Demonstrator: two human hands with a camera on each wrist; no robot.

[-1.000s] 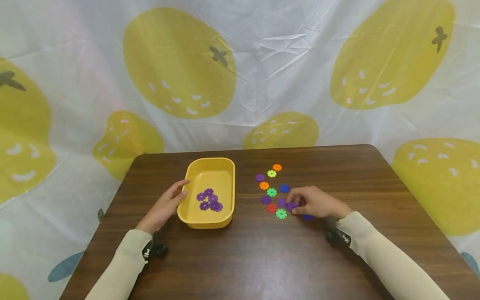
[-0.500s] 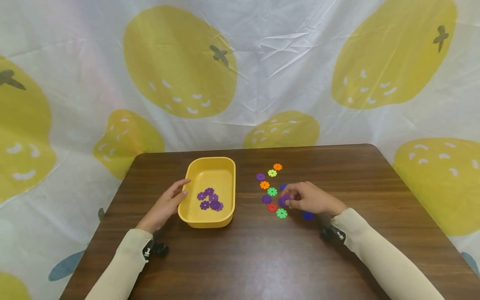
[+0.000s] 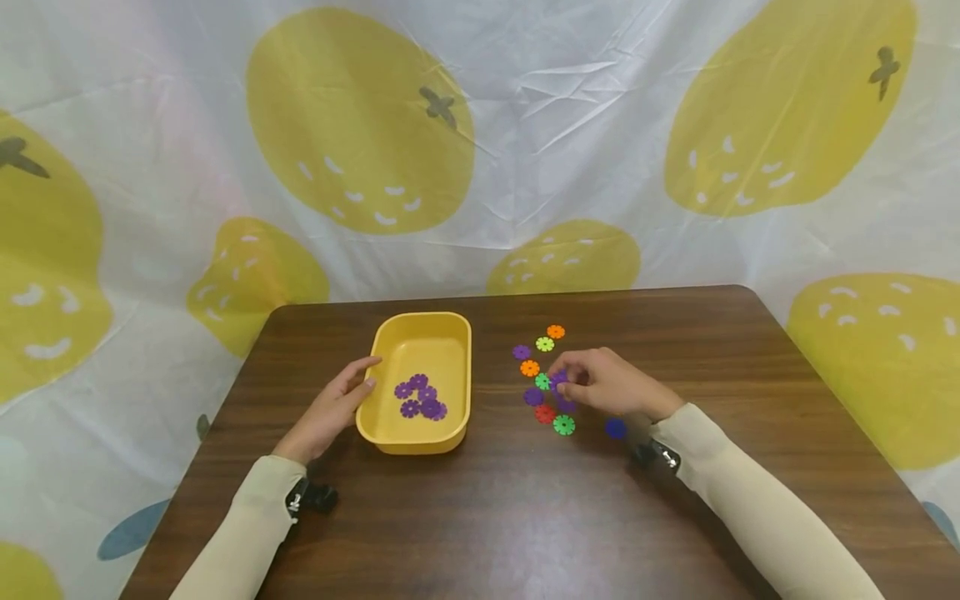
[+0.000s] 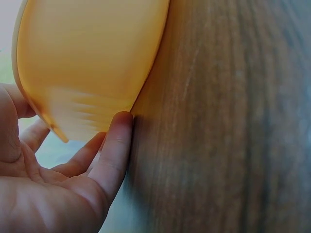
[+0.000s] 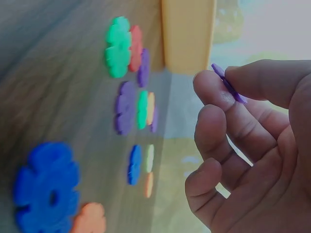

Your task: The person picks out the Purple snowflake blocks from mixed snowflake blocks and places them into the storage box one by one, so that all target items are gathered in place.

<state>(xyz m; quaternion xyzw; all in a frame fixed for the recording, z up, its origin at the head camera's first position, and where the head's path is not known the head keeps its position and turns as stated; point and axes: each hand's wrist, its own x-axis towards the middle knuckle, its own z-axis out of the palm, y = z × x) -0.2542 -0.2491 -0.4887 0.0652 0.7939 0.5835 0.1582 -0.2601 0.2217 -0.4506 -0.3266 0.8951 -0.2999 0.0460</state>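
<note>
A yellow plastic basin [image 3: 467, 375] stands on the left half of the table, with several purple flower-shaped plastic discs [image 3: 431, 409] on its floor. My left hand [image 3: 324, 418] holds the basin by its left side, the thumb hooked at the rim and the fingers [image 4: 116, 141] against the outer wall. Between thumb and index finger my right hand [image 3: 617, 385] pinches another purple disc [image 5: 235, 93], raised above the table. Beneath and around that hand lie loose discs: purple [image 3: 533, 397], red [image 3: 544, 413], green [image 3: 564, 425] and blue [image 3: 616, 428].
Farther back lie orange [image 3: 556, 332] and yellow-green [image 3: 545, 344] discs, plus a purple one [image 3: 521, 352]. In the right wrist view a blue disc [image 5: 134, 165] shows behind the hand. A fruit-print curtain [image 3: 510, 167] hangs behind the brown table [image 3: 510, 517].
My right hand has picked up a purple disc from the table and moved left and slightly away with it, uncovering the blue disc at right. The left hand stays on the basin.
</note>
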